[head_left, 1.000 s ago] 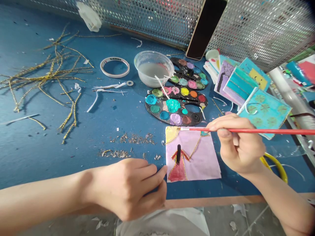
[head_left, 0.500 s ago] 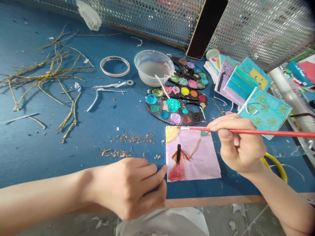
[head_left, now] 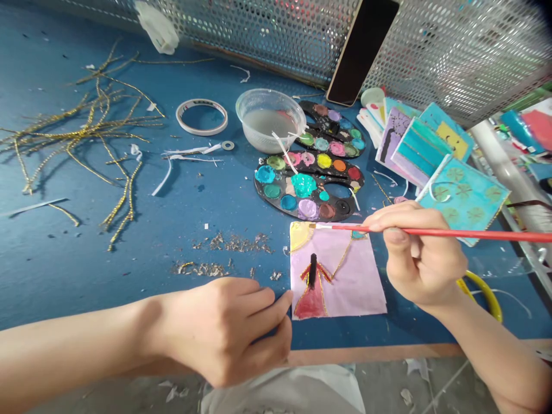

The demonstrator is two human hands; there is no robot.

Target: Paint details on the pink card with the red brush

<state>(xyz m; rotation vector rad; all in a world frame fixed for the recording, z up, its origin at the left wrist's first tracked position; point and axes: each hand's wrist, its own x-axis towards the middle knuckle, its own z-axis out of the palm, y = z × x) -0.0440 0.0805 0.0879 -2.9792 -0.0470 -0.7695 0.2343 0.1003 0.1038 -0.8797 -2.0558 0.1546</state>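
A small square painting (head_left: 357, 270) lies at the table's front edge, with a lilac ground, a yellow sun in one corner and a red-dressed figure outlined in gold cord. My right hand (head_left: 422, 253) pinches a thin red paintbrush (head_left: 452, 233). The brush's bristles are at the painting's top edge, beside the sun. My left hand (head_left: 241, 328) is closed, fingers curled, one fingertip against the painting's left edge; what is under its fingers is hidden. Just beyond the painting lies a black paint palette (head_left: 276, 201) with many colours, and another palette (head_left: 345, 129) sits behind it.
A clear plastic bowl of cloudy water (head_left: 269, 121) stands by the palettes. A tape roll (head_left: 202, 117) and gold cords (head_left: 86, 129) lie to the left. Painted squares (head_left: 463, 192) are piled at the right. A phone (head_left: 362, 52) leans on the perforated metal panel (head_left: 267, 34).
The brush tip has shifted slightly left along the painting's top edge towards the sun. My left hand has stayed in place.
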